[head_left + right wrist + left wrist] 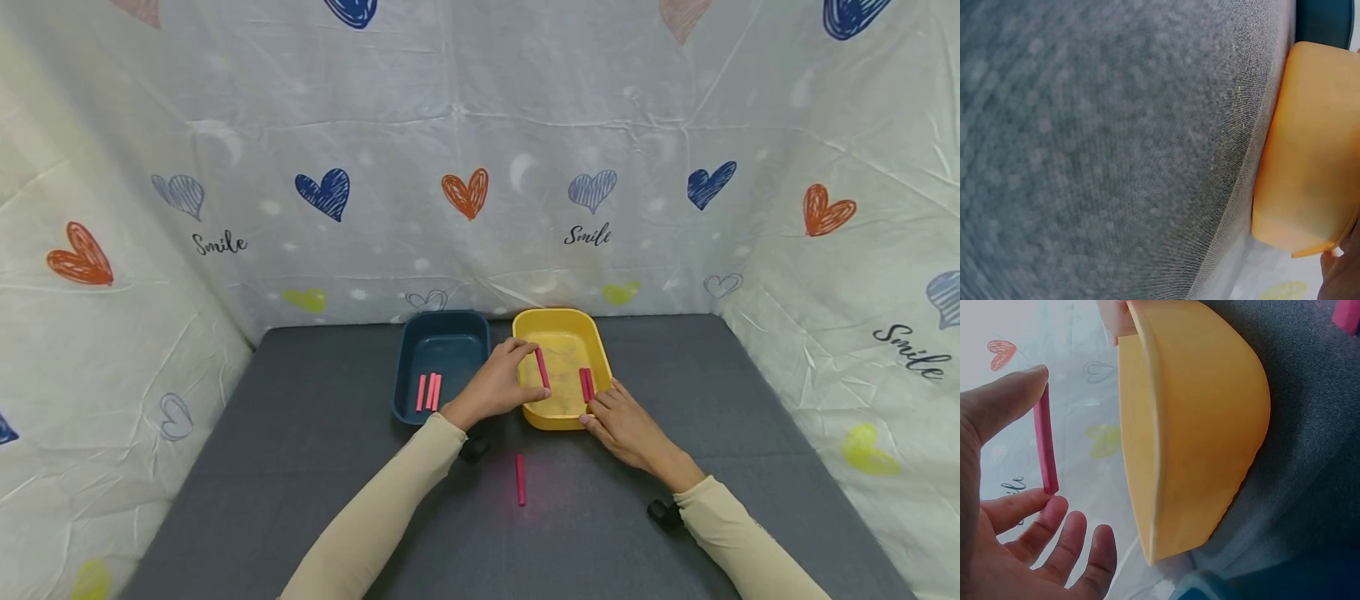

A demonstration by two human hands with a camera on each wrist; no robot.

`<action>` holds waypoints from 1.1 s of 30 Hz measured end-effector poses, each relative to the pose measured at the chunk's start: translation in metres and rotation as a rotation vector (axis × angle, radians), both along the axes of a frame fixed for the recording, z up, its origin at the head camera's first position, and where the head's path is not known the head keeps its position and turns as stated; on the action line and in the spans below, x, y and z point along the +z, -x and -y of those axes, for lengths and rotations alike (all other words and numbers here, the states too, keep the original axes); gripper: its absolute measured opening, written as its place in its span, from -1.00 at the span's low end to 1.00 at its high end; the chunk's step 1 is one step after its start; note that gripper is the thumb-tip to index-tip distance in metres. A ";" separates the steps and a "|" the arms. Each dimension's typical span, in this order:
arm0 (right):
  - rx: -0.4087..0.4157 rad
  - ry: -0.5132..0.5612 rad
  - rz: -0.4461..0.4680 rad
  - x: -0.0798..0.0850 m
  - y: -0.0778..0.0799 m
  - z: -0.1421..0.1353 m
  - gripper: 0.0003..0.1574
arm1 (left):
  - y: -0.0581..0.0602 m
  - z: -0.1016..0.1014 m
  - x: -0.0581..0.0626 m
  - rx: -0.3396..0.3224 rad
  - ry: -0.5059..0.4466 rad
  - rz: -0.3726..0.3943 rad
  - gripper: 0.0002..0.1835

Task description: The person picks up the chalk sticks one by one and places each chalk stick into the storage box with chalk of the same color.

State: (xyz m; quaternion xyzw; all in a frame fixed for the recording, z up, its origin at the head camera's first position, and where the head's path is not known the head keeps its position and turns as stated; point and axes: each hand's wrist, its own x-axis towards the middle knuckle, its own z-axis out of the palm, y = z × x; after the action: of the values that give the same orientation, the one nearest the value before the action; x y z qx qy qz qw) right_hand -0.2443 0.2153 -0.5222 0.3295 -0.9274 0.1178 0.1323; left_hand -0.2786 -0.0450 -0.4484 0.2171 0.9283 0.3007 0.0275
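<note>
My left hand point(498, 383) pinches a dark pink stick point(542, 367) by its ends, between thumb and fingertips, above the yellow tray point(551, 423). The left wrist view shows this stick point(1046, 440) with a square-edged, slim shape and the other fingers spread. My right hand point(630, 427) grips the tray's near right corner, fingers over the rim. Two dark pink sticks point(586, 384) lie side by side inside, near the right fingertips. Another dark pink stick point(521, 480) lies on the cloth in front of the tray.
A dark blue tray point(405, 358) stands just left of the yellow one, with three lighter pink sticks point(429, 392) in it. Grey cloth point(315, 467) covers the table. Behind it and at both sides hangs a white sheet point(405, 208) printed with hearts.
</note>
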 end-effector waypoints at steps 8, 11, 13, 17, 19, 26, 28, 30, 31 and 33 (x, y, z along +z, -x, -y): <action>-0.001 -0.009 0.003 0.001 0.000 0.000 -0.71 | 0.011 -0.011 -0.008 -0.019 -0.013 0.023 -0.14; -0.002 -0.013 0.003 0.001 0.000 0.000 -0.70 | 0.015 -0.016 -0.011 -0.027 -0.012 0.023 -0.15; 0.000 -0.015 0.000 0.001 0.000 0.000 -0.70 | 0.017 -0.019 -0.013 -0.027 -0.004 0.023 -0.14; 0.008 -0.010 -0.016 0.000 0.000 0.000 -0.71 | 0.021 -0.025 -0.015 -0.022 0.006 0.027 -0.13; 0.015 -0.003 -0.032 0.000 0.000 0.000 -0.73 | 0.023 -0.028 -0.015 -0.023 0.011 0.028 -0.14; 0.033 0.009 -0.071 0.000 0.000 -0.001 -0.74 | 0.029 -0.039 -0.017 -0.022 0.039 0.052 -0.15; 0.030 0.006 -0.072 0.000 0.000 -0.001 -0.74 | 0.031 -0.042 -0.017 -0.018 0.048 0.061 -0.16; 0.024 0.001 -0.071 0.000 0.000 -0.001 -0.73 | 0.033 -0.044 -0.018 -0.013 0.059 0.066 -0.16; 0.022 -0.003 -0.072 0.000 0.001 -0.001 -0.73 | 0.034 -0.046 -0.019 -0.010 0.063 0.069 -0.15; 0.020 -0.005 -0.074 -0.001 0.001 -0.001 -0.72 | 0.036 -0.048 -0.019 -0.001 0.071 0.079 -0.15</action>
State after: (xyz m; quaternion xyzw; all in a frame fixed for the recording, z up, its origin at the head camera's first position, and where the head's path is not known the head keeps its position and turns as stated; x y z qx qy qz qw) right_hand -0.2453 0.2162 -0.5230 0.3434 -0.9187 0.1045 0.1645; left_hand -0.3144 0.0027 -0.4679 0.2044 0.9365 0.2759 0.0718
